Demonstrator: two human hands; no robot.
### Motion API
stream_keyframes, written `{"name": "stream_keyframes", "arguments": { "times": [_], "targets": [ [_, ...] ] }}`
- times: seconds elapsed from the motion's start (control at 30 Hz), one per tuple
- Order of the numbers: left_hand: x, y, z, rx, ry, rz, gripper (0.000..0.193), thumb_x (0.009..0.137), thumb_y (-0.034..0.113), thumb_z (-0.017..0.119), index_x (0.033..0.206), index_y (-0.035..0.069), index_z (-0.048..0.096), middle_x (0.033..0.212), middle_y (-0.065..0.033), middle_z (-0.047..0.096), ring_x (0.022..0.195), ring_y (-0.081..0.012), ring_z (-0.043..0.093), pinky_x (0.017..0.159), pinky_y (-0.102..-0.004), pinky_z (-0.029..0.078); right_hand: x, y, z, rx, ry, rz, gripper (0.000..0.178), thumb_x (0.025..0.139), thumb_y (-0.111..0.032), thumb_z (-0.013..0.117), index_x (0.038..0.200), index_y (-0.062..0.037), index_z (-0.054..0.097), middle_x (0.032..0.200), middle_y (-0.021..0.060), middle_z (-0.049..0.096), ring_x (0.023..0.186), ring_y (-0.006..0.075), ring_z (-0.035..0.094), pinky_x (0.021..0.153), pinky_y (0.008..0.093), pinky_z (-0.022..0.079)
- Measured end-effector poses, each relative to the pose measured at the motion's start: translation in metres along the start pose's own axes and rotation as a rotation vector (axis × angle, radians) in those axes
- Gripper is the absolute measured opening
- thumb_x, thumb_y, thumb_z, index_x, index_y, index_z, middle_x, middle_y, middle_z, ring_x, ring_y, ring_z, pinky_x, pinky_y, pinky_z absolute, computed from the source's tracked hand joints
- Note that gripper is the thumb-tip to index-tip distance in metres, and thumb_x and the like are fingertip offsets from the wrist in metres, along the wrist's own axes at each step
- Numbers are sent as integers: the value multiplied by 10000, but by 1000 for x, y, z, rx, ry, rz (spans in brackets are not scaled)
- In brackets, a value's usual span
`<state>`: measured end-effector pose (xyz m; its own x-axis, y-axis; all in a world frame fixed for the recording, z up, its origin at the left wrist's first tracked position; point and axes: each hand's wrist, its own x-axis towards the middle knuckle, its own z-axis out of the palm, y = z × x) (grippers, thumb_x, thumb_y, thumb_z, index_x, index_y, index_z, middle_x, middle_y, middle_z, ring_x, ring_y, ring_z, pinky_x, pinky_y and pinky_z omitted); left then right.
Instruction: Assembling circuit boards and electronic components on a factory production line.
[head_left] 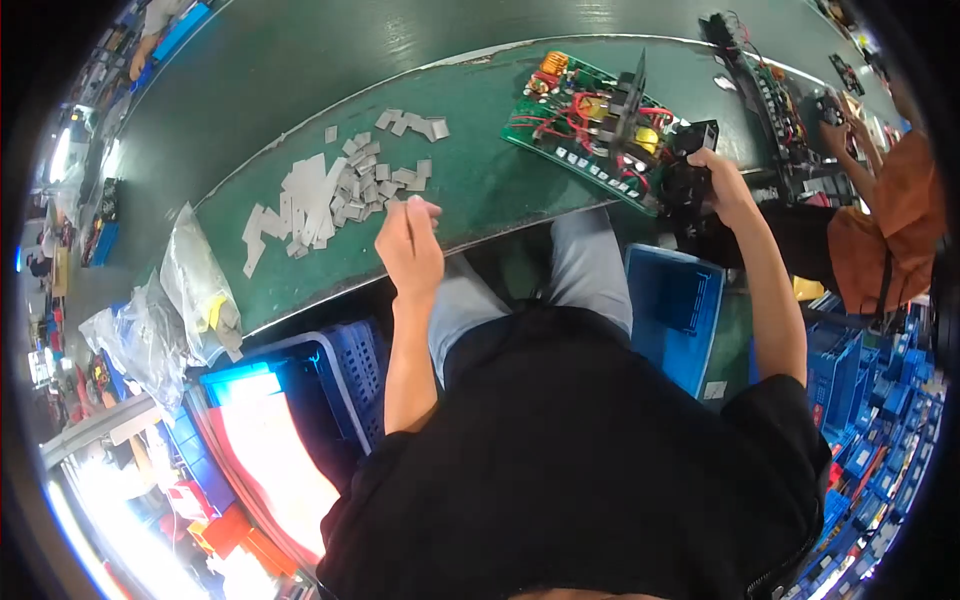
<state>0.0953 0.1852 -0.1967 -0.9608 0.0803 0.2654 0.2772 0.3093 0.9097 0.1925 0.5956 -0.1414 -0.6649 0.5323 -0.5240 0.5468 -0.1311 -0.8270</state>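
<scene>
A green circuit board (575,140) lies aslant near the bench's front edge, with coils, red wires and upright dark metal plates on it. At its right end, my right hand (728,190) is closed round a black part (690,175) of this board, thumb on top. My left hand (410,245) is held over the bench edge, fingers drawn together in a pinch; anything between them is too small or hidden to make out. Just beyond it lies a loose pile of small grey flat pieces (365,180), with longer pale strips (312,195) at its left.
Clear plastic bags (195,285) hang at the bench's left end. Below the green bench (470,190) stand a blue-grey crate (350,375) at left and a blue bin (675,310) at right. More boards (775,100) lie at far right, near a co-worker in an orange-brown top (885,235).
</scene>
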Motion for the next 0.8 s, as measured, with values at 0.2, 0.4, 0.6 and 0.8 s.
{"name": "stream_keyframes", "arguments": {
  "times": [0.2,0.4,0.6,0.8],
  "targets": [
    [-19,13,-33,155,22,134,246,938,122,564,729,-1,609,618,-99,540,529,-217,485,520,-333,378,-26,-13,-7,-630,817,-686,453,910,-351,628,1082,67,657,968,101,696,852,147,625,777,286,483],
    [-42,-20,-105,348,264,-43,205,931,144,597,799,-12,610,721,-109,632,624,-200,581,597,-293,450,-113,-23,189,-561,127,-1236,182,842,-56,671,1022,-24,674,837,76,665,683,140,622,637,240,488],
    [21,-40,-164,693,378,5,253,879,268,652,911,17,645,826,-129,649,734,-304,628,688,-379,490,-130,-6,292,-475,-551,-1273,112,835,-43,664,946,-40,658,761,72,602,622,169,599,553,263,472],
    [56,-52,-139,863,177,247,262,839,291,677,928,46,656,853,-123,647,779,-315,614,739,-409,483,-133,20,281,-421,-561,-1147,97,844,-45,657,939,-26,653,763,77,599,626,176,603,575,267,484]
  ]
}}
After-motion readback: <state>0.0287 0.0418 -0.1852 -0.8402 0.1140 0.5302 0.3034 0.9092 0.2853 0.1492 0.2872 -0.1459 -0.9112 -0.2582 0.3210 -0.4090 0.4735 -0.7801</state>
